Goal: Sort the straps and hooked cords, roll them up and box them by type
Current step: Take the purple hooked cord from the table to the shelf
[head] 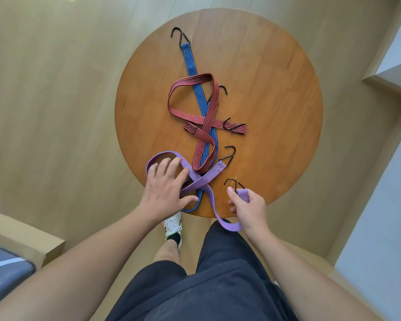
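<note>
- Right hand (248, 206): grip closed around the purple strap (198, 181) near its hook (233, 183).
- Left hand (166, 189): fingers spread wide, resting flat on the strap's loop at the round worktop (276, 112) edge.

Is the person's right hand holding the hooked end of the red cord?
No: the right hand pinches the hooked end of the purple cord, while the red cord lies untouched on the round table.
</note>
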`<state>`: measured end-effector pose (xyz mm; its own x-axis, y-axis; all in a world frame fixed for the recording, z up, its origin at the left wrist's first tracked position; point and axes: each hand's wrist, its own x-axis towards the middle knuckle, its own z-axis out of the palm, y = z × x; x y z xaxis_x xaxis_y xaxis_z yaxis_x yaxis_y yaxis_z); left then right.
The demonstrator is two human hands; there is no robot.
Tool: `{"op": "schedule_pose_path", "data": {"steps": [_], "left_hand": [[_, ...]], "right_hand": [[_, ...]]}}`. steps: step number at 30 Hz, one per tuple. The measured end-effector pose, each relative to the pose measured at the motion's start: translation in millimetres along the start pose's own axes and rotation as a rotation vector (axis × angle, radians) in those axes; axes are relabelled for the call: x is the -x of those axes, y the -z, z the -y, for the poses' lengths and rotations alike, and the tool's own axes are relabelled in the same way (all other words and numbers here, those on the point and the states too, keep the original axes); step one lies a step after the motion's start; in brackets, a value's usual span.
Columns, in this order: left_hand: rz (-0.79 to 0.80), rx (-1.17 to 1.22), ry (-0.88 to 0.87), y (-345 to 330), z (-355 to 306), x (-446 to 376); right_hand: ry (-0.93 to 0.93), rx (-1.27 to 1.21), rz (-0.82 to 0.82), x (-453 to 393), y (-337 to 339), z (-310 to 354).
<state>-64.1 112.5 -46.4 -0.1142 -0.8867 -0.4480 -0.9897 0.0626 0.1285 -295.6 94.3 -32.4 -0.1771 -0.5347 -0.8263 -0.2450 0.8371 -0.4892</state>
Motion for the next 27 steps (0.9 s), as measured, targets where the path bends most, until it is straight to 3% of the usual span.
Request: {"op": "schedule_pose_path", "data": {"steps": [4,8,11,15,20,27], "left_hand": [[0.015,-0.064,-0.001,-9,-4,-6],[-0.104,0.021,-0.031,-16,-1,-5],[-0.096,0.109,-0.056,-9,-2,8],[-0.155,0.448,-0.093,14,-2,33],[-0.254,0.648,-0.016,62,-6,52],[-0.24,1.006,-0.046,171,-5,69]], "right_hand": [[-0.008,-0.127,0.001,15,-3,0],[0.019,-0.17,-0.065,30,1,-6],[0.023,-0.202,-0.11,42,3,-9],[0.044,-0.245,-0.143,63,-1,-5],[0.137,-0.284,-0.104,95,-7,13],[0.256,-0.457,-0.006,149,-11,70]]}}
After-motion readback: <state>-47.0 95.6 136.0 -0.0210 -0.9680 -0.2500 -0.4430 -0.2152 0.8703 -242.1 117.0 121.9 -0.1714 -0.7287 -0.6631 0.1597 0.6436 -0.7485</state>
